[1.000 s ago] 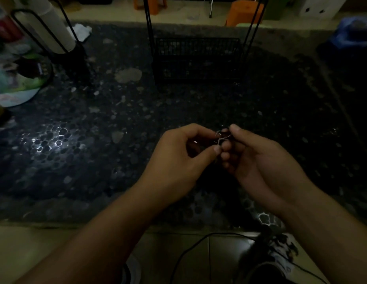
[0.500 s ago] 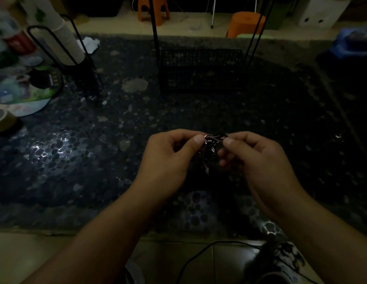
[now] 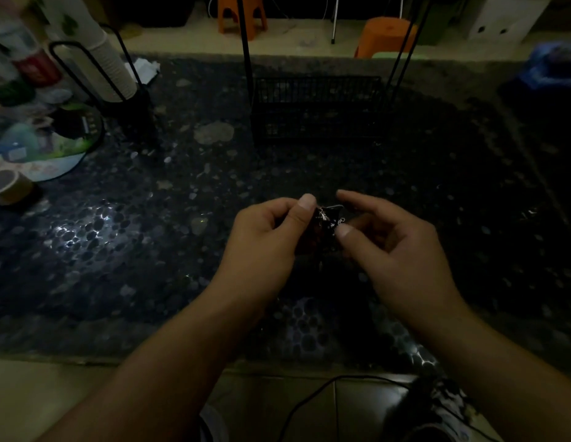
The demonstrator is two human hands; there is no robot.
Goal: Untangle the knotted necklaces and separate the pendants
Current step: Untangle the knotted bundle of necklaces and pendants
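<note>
1. The knotted necklaces (image 3: 328, 218) are being held up between the two hands, above the dark pebbled counter (image 3: 124, 237) and not lying on it; this is judged to be so that the loose strands hang free below the knot and the tangle is being kept near the eye in the dim light.
2. The tangle is being pinched by the left hand (image 3: 261, 247) between thumb and curled forefinger at its left side; the other fingers are being kept folded into the palm; the hand is judged to be serving as the anchor.
3. The right hand (image 3: 395, 250) is being held just beside the tangle; its thumb tip is being pressed to the silver links at the right side, while the forefinger is being held out straight above them; whether a strand is being pinched cannot be told.
4. Both forearms are being brought in from the near edge; the wrists are being turned inward so that the fingertips meet at the knot.
5. No pendant is being seen apart from the bundle; the separating is judged not yet done.
6. A black wire basket (image 3: 316, 110) is being left standing well behind the hands.
</note>
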